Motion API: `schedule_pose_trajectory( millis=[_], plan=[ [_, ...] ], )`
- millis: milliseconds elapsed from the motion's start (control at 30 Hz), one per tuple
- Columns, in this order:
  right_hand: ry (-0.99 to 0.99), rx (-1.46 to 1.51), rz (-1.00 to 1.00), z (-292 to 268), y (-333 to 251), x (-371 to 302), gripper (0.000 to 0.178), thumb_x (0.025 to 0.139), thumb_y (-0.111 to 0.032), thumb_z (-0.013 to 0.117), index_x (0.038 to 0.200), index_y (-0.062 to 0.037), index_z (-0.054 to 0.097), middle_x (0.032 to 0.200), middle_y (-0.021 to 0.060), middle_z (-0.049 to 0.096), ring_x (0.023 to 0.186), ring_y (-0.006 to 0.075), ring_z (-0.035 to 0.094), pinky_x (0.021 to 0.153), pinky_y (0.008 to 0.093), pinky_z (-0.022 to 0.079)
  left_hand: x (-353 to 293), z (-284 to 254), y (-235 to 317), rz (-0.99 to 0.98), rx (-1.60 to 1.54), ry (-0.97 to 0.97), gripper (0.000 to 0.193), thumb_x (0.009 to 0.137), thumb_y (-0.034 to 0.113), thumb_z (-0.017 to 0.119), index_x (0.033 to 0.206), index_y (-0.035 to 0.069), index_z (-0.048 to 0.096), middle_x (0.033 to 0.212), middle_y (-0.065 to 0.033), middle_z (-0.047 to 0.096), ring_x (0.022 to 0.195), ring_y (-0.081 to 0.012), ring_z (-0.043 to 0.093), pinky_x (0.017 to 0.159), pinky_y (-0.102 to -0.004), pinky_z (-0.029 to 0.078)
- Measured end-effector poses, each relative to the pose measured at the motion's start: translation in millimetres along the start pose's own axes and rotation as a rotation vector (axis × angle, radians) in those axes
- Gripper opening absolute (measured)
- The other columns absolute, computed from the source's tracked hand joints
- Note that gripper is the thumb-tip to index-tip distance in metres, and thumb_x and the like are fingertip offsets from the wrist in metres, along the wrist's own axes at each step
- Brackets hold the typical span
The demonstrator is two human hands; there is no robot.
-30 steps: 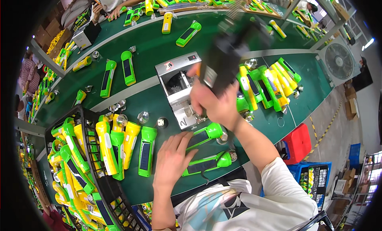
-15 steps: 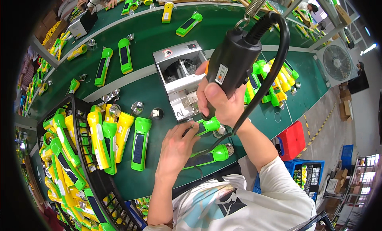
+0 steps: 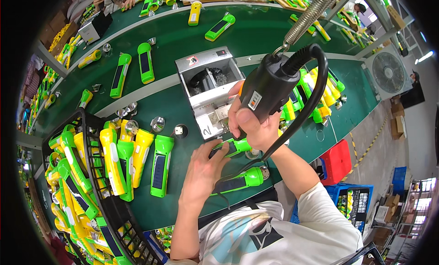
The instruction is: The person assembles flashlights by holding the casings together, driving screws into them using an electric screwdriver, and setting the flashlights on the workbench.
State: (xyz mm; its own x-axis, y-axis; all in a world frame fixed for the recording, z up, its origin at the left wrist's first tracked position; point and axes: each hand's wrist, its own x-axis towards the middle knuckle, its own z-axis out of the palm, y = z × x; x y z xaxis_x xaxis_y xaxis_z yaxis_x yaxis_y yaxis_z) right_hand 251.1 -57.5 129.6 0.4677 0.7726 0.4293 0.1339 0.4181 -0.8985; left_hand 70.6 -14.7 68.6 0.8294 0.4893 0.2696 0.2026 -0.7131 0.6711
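Note:
My right hand (image 3: 257,128) is wrapped round a black electric screwdriver (image 3: 267,89), which hangs from a coiled spring (image 3: 315,13) and trails a thick black cable. Its tip is hidden behind my fingers, low over a green flashlight (image 3: 238,146). With bent fingers, my left hand (image 3: 203,164) grips that flashlight by its dark-panelled handle, against the bench. A second green flashlight (image 3: 244,180) lies nearer to me, partly under a cable. Just beyond my hands stands a grey screw feeder (image 3: 208,100) with loose screws in its tray.
A black basket (image 3: 103,192) full of yellow and green flashlights stands at left. Several flashlights and silver reflectors (image 3: 157,124) lie beside it. More flashlights (image 3: 322,93) are piled right of the feeder. A red stool (image 3: 336,161) and a fan (image 3: 388,72) stand beyond the bench's right end.
The screwdriver has come down toward the flashlight in my right hand, and its spring is stretched longer. My left hand stays on the flashlight, which has shifted slightly.

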Motion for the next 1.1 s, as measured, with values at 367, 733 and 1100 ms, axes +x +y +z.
schedule_pose_trajectory(
  millis=[367, 733, 1100],
  plan=[
    [-0.141, -0.036, 0.137, -7.3, 11.9, -17.4, 0.057, 0.089, -0.045, 0.078, 0.115, -0.0032, 0.048, 0.073, 0.0021, 0.060, 0.059, 0.0110, 0.057, 0.066, 0.0271, 0.051, -1.1, -1.3, -1.6, 0.017, -0.009, 0.015, 0.038, 0.086, 0.013, 0.078, 0.123, 0.007, 0.071, 0.122, -0.0157, 0.067, 0.110, -0.0348, 0.065, 0.092, -0.0451, 0.051],
    [-0.257, 0.000, 0.095, -20.9, 17.5, -24.5, 0.048, 0.086, -0.033, 0.080, 0.110, -0.0023, 0.051, 0.071, 0.0043, 0.059, 0.061, 0.0124, 0.058, 0.055, 0.0278, 0.048, -1.4, -0.7, 3.2, 0.041, 0.010, 0.000, 0.035, 0.088, 0.015, 0.077, 0.122, 0.006, 0.072, 0.120, -0.0127, 0.068, 0.111, -0.0309, 0.065, 0.091, -0.0423, 0.050],
    [-0.052, 0.161, -0.257, -7.8, -16.3, -12.6, 0.068, 0.092, -0.058, 0.072, 0.121, -0.0040, 0.043, 0.067, 0.0047, 0.056, 0.051, 0.0153, 0.056, 0.052, 0.0315, 0.051, -4.1, 0.4, -2.4, 0.042, 0.029, 0.032, 0.033, 0.086, 0.015, 0.079, 0.117, 0.007, 0.073, 0.122, -0.0092, 0.067, 0.109, -0.0300, 0.065, 0.089, -0.0425, 0.049]
  ],
)
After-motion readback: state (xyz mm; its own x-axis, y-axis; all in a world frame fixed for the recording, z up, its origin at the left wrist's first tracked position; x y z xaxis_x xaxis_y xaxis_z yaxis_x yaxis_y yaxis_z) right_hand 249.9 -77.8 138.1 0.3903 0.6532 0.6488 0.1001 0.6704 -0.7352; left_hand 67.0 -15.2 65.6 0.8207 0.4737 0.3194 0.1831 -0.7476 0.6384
